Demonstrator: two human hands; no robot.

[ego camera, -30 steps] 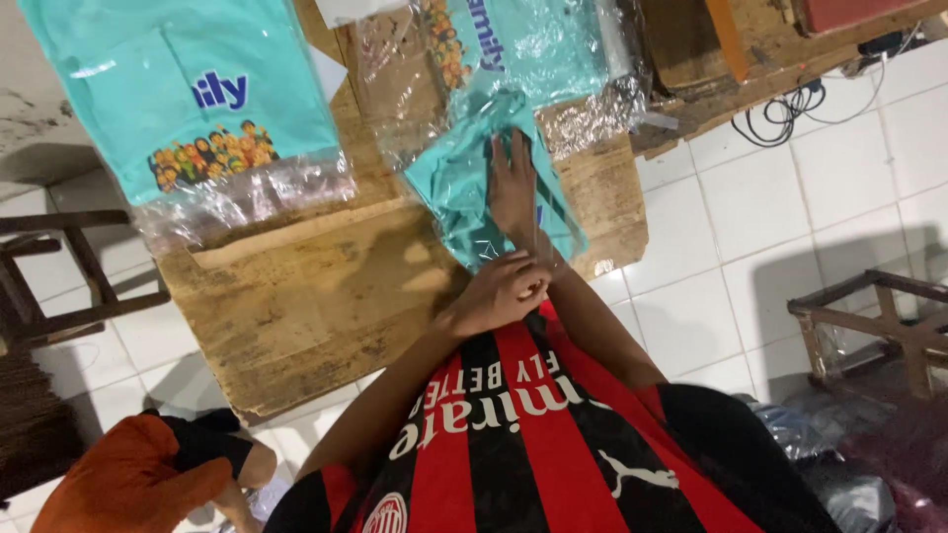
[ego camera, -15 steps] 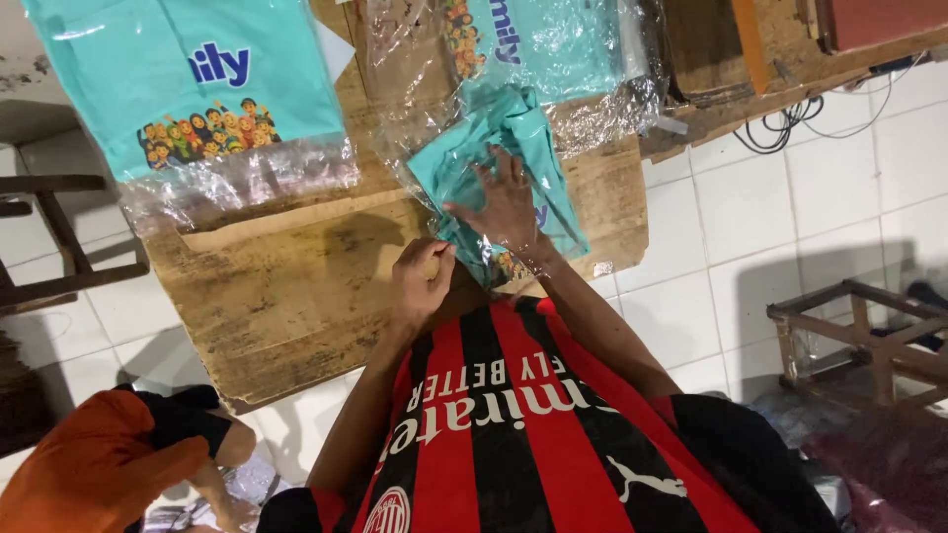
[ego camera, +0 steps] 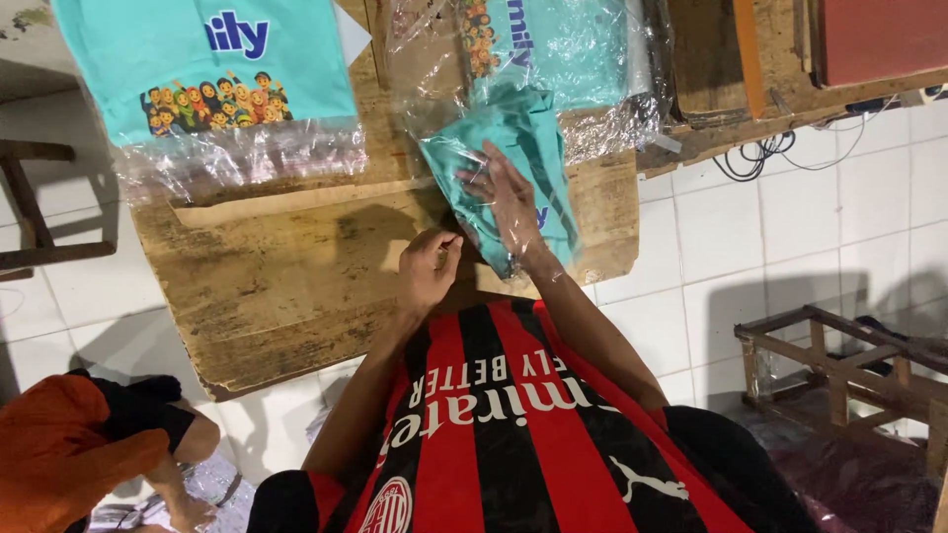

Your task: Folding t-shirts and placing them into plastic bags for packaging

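The person's right hand (ego camera: 509, 202) lies flat, fingers spread wide, on a folded teal shirt (ego camera: 513, 173) half inside a clear plastic bag (ego camera: 494, 247) near the front edge of the wooden surface (ego camera: 286, 286). The left hand (ego camera: 427, 268) pinches the bag's open end with narrowed fingers. The bagging looks well along; the opening is apparently not yet closed. Three teal shirts show: this one, a bagged printed shirt (ego camera: 212, 74) at the back left corner, and another bagged shirt (ego camera: 558, 44) behind.
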